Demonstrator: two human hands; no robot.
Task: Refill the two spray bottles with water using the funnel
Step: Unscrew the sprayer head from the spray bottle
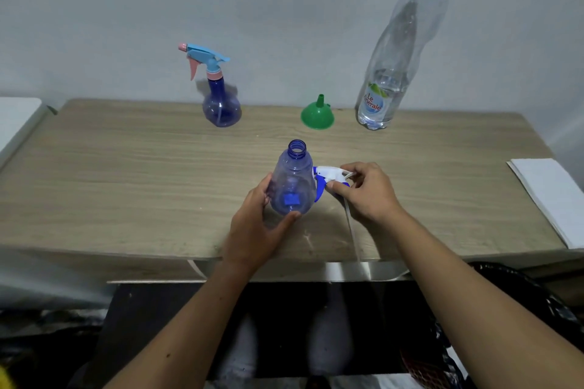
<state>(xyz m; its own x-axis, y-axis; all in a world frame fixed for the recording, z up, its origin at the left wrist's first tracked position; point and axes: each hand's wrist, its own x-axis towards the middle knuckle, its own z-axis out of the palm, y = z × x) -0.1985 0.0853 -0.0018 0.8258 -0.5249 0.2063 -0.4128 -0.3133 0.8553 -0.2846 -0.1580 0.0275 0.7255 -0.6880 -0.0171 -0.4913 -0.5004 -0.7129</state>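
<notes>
We are gripping the open-necked translucent blue plastic spray bottle point(292, 186) with our left hand point(256, 230), fingers and thumb curling round its bulbous body as it is standing upright near the front of the pale wood-grain table point(126, 174). Our right hand point(368, 191) is pinching the white and blue trigger spray head point(328, 180), which is sitting just beside the bottle on its right, its thin clear dip tube point(352, 230) trailing back toward the table's front edge. Farther back, the second blue spray bottle with a light-blue and pink trigger head point(218, 95) is standing upright, head on. The small green plastic funnel point(317, 115) is resting mouth down, spout up, between that bottle and the tall clear plastic water bottle with a blue cap point(401, 50), which is showing water only in its lower part. A folded white cloth point(553, 199) is lying at the right edge.
</notes>
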